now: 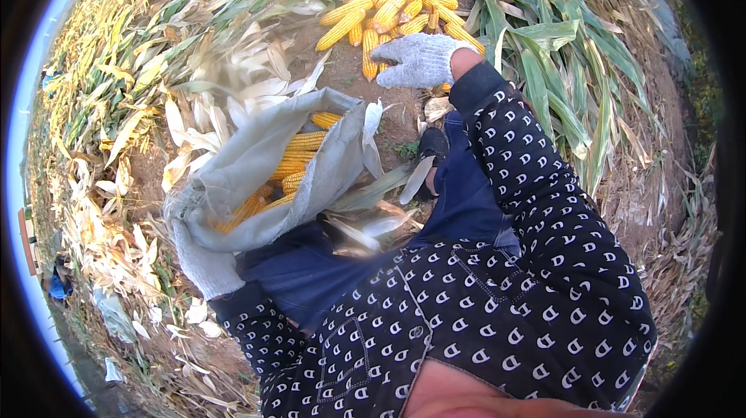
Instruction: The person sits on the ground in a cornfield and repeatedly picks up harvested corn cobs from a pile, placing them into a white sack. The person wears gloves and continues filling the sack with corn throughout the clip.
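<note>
My left hand (204,260), in a white knitted glove, grips the near rim of a pale woven sack (332,185). The sack's mouth gapes upward, and several husked corn cobs (300,153) lie inside. How deep the cobs go is hidden by the sack's wall. My right hand (417,61), gloved likewise, hovers over or rests at the near edge of a pile of yellow corn cobs (387,13) on the soil. A gap shows between its thumb and fingers, with no cob visible in it. Part of the pile is covered by this hand.
Dry husks (204,115) are strewn left of the sack. Cut corn stalks with green leaves (548,74) lie to the right of the pile. My shoe (433,144) is on the ground below my right hand. Far left, a person in blue (59,285) is partly visible.
</note>
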Motion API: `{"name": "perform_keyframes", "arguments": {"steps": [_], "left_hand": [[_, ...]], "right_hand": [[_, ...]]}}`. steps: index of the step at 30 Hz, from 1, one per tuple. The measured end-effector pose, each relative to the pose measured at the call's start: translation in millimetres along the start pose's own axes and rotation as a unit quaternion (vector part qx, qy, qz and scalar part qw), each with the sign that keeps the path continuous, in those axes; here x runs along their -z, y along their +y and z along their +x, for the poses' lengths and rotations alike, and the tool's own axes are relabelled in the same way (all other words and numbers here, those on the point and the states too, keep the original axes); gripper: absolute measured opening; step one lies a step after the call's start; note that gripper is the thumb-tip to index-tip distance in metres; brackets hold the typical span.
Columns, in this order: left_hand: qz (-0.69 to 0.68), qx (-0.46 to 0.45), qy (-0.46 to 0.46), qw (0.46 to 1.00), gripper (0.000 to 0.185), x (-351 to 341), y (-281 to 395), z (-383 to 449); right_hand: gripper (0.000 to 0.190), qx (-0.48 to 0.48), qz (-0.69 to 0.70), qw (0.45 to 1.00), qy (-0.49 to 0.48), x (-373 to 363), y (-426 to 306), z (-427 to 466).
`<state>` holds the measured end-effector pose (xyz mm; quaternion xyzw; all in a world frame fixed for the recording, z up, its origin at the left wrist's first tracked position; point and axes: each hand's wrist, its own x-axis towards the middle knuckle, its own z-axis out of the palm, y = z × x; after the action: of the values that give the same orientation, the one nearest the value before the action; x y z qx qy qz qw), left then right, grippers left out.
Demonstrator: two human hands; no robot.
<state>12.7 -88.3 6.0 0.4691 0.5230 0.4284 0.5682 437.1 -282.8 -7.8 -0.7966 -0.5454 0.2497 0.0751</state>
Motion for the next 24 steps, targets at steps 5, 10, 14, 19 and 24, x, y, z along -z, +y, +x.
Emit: {"name": "perform_keyframes", "arguments": {"steps": [5,10,14,19,24], "left_hand": [[0.069,-0.043,0.004,0.997,0.04,9,-9,8],[-0.02,-0.009,-0.005,1.0,0.04,13,-14,15],[-0.111,0.02,0.011,0.994,0.04,2,-7,10],[-0.134,0.06,0.024,0.989,0.04,-7,2,4],[-0.144,0.075,-0.004,0.987,0.048,2,-2,11]], "right_hand": [[0.072,0.005,-0.022,1.0,0.007,-5,0,0],[0.071,0.005,-0.017,1.0,-0.001,-10,4,1],[0.07,0.014,-0.022,1.0,0.004,-13,4,1],[0.069,0.01,-0.019,1.0,-0.009,-9,-4,-3],[0.066,0.008,-0.034,0.999,0.016,-3,-5,-10]]}}
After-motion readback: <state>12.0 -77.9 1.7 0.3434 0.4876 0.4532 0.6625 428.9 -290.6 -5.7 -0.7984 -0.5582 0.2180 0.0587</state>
